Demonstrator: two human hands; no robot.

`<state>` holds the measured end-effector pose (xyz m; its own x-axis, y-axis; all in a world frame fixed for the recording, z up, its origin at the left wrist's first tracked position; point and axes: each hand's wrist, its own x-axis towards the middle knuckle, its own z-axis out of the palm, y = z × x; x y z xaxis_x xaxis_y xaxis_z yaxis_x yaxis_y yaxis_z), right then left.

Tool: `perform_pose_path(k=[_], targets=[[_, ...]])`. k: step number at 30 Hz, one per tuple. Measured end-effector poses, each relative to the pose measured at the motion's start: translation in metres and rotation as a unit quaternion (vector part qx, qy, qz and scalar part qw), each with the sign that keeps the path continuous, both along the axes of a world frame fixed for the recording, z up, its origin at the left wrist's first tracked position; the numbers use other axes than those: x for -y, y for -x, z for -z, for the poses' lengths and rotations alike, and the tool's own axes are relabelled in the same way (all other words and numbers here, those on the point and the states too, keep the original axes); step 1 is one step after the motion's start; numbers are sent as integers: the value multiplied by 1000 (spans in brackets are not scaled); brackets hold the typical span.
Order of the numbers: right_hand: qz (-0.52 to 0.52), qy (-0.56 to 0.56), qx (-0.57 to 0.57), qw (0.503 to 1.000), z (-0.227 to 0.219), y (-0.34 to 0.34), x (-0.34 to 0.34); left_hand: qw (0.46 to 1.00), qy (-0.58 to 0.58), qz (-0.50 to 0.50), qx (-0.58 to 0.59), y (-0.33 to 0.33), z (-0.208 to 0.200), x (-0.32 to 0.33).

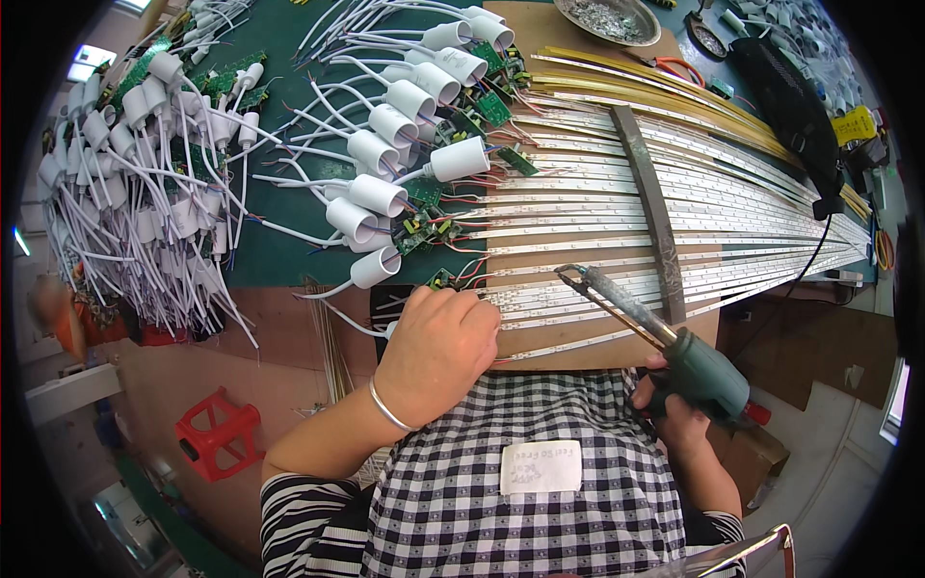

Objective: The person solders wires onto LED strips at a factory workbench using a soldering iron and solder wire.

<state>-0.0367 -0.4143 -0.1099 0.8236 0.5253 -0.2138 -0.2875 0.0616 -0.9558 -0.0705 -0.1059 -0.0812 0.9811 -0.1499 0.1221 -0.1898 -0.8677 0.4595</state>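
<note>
My right hand (674,416) is wrapped round the grip of a green soldering gun (708,371), whose tip points left above the strips. Curled at the near left edge of the board, my left hand (445,332) has its fingers closed; what they pinch is hidden beneath them. Beside it are the ends of narrow white LED strips (597,229) and a small green circuit board (441,278) with red wires. White cylindrical caps (376,267) with white leads lie in a row left of the strips, several wired to circuit boards.
A dark flat bar (650,207) lies across the strips on a brown board (540,358). A heap of white caps (145,183) stands at the left. At the back are a metal bowl (617,21) and orange-handled pliers (679,67). A red stool (220,433) stands below.
</note>
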Motion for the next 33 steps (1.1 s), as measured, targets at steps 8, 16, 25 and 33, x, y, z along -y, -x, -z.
perform_pose_path(k=[8, 16, 25, 33], targets=[[-1, 2, -12, 1000, 0, 2, 0, 1000, 6, -4, 2, 0, -2, 0], [9, 26, -32, 999, 1, 5, 1, 979, 186, -68, -41, -1, -14, -18], [25, 2, -40, 999, 3, 2, 6, 985, 172, -2, -15, 27, 1, -47], [3, 10, -44, 999, 7, 1, 13, 989, 42, 100, 98, 18, 7, -34]])
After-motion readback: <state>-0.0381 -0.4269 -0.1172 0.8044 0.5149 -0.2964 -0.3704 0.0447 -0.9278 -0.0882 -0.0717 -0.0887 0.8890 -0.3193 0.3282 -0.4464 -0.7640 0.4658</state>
